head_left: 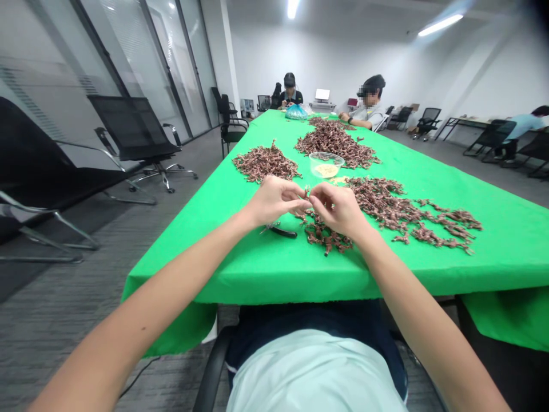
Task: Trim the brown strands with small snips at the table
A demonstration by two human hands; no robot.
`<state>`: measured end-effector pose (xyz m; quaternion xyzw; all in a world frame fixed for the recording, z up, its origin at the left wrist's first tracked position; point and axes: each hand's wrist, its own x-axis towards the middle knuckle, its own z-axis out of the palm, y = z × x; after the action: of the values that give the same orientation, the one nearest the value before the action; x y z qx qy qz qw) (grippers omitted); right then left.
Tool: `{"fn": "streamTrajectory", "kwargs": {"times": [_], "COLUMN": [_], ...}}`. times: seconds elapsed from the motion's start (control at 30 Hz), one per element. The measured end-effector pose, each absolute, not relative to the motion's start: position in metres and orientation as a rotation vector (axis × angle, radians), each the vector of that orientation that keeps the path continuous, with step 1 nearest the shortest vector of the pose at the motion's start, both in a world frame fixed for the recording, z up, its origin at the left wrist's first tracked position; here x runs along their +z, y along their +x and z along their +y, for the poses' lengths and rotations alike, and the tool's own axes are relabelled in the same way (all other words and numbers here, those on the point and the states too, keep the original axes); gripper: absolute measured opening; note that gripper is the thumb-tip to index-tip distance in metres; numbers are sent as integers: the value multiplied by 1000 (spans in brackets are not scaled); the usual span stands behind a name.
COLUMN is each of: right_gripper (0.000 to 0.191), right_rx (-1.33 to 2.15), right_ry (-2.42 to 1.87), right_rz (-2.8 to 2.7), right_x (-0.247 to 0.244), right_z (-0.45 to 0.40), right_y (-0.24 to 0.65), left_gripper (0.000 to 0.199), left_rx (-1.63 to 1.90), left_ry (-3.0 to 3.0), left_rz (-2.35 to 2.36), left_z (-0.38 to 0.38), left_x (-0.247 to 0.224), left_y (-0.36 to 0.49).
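Close together over the green table, my left hand [274,200] and my right hand [338,209] meet with fingertips pinched. Between them shows a small brown piece [307,192], mostly hidden by the fingers; its exact kind is too small to make out. Below my hands lies a small pile of similar knobbly brown pieces [328,237]. A hand tool with a black handle [283,232], perhaps pliers, rests on the cloth under my left wrist, its metal end partly covered. Just beyond my fingers stands a clear plastic tub [326,166] with pale yellowish bits in it.
Larger heaps of brown pieces lie at the left [266,162], the right [386,201] and farther back [337,143] on the green tablecloth [257,269]. A blue plastic bag [297,111] is at the far end. Two people sit there. Office chairs [132,129] stand left.
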<state>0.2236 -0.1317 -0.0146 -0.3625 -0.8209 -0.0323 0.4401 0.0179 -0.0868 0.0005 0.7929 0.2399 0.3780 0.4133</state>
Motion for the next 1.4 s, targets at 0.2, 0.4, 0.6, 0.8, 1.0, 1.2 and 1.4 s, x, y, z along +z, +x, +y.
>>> {"fn": "streamTrajectory", "kwargs": {"times": [0.2,0.4,0.6,0.8,1.0,1.2,1.4], "right_gripper": [14,13,19,37,69,54,45], "right_rx": [-114,-68,99,-177,-292,-533,-691], "right_ry": [-939,-911,-1047,-1032,-988,-1066,-951], "right_rz": [-2044,-2028,-1915,-2370,-2739,-2807,-2759], "right_x": [-15,-13,-15,-10,-17,-22,-16], "right_z": [-134,-136,-135,-139,-129,-134,-140], "right_y": [222,221,217,192,164,150,147], "left_gripper": [42,39,46,48,46,46,51], "left_rx": [906,899,1012,1445,1534,1479,1535], "left_ry": [1888,1918,1979,1744,1417,1319,1321], "left_rz": [585,586,635,777,957,920,863], "left_z": [-90,-90,-86,-70,-50,-49,-48], "left_x": [4,3,8,18,18,19,20], "left_y": [19,20,16,7,-9,-12,-14]}}
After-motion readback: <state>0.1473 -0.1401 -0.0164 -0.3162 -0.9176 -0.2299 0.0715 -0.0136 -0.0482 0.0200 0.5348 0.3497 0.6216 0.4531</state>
